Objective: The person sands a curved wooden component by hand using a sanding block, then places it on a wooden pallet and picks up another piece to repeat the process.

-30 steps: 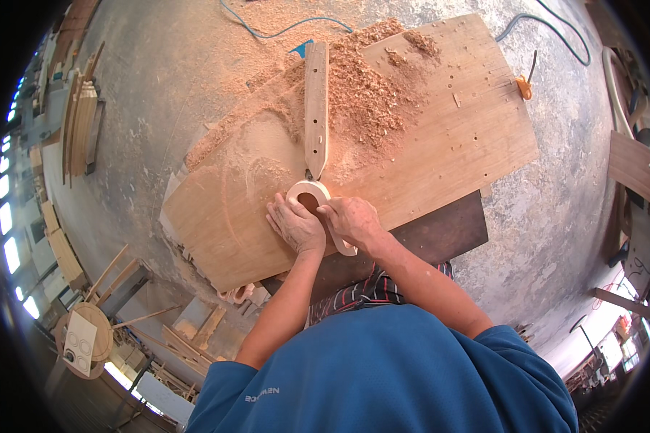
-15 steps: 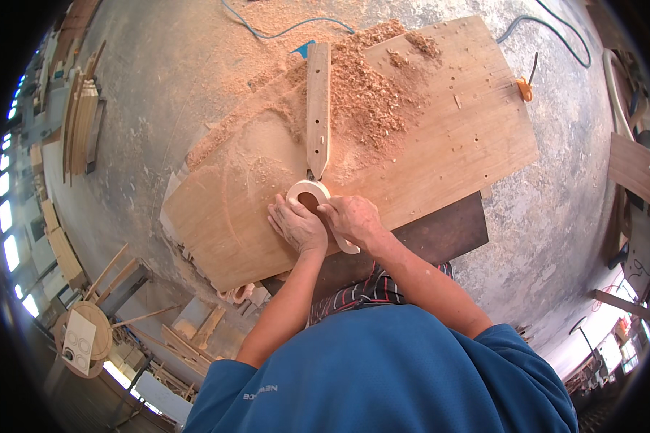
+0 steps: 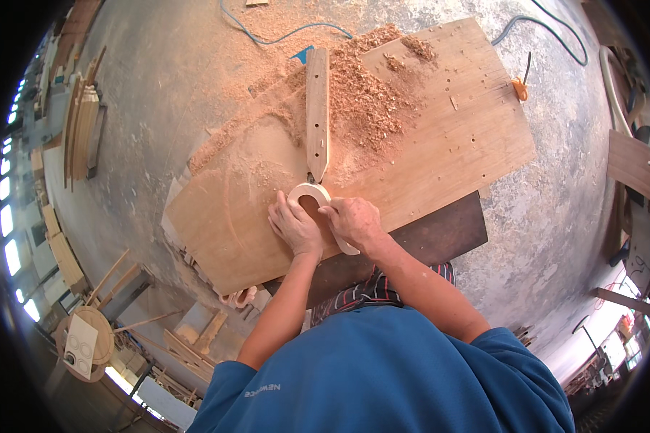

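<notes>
A pale, hook-shaped wooden piece (image 3: pixel 321 192) lies on the wooden tabletop, its round end away from me and its straight leg toward me. My left hand (image 3: pixel 296 227) holds it at the left of the curve, fingers pointing forward. My right hand (image 3: pixel 352 219) grips the right side, fingers closed and the thumb side near the opening. Just beyond the curve, a small dark cutter (image 3: pixel 311 177) shows at the pointed near end of a long wooden bar (image 3: pixel 318 108) with dark holes. Whether cutter and piece touch, I cannot tell.
Wood shavings (image 3: pixel 372 101) are heaped right of the bar and spread along the tabletop (image 3: pixel 448 144). A dark panel (image 3: pixel 440 231) sits under its near edge. Cables (image 3: pixel 549 22) cross the floor beyond. Boards (image 3: pixel 83 137) lean at left; a round wooden disc (image 3: pixel 94 335) stands at lower left.
My left hand has shifted slightly left, so more of the curve's opening shows. The right hand and the piece keep nearly the same place; the whole view has shifted a little.
</notes>
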A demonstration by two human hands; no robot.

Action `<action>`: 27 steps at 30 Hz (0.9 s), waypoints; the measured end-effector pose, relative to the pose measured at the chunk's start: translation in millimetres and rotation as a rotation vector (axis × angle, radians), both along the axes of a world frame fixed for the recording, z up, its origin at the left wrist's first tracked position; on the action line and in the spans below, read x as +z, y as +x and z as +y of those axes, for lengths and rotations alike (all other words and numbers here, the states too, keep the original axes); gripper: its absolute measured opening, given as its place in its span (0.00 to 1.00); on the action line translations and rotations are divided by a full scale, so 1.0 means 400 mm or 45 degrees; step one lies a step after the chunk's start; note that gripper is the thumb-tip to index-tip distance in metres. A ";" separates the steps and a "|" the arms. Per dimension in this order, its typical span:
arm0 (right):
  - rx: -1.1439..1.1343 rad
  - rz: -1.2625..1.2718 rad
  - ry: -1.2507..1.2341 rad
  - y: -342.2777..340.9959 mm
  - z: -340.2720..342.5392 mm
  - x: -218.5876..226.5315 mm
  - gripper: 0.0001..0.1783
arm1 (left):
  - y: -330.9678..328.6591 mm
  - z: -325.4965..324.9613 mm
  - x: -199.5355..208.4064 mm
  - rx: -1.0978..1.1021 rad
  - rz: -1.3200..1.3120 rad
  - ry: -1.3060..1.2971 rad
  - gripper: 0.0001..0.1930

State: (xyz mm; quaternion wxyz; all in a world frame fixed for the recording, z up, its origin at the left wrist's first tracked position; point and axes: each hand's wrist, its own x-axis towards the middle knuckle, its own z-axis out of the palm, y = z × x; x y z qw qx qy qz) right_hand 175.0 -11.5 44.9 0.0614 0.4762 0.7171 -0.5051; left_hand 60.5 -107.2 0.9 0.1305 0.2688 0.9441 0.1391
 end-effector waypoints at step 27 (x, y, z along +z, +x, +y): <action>-0.193 0.124 0.811 -0.021 -0.172 -0.060 0.12 | -0.084 0.068 -0.019 -0.402 0.176 -0.033 0.25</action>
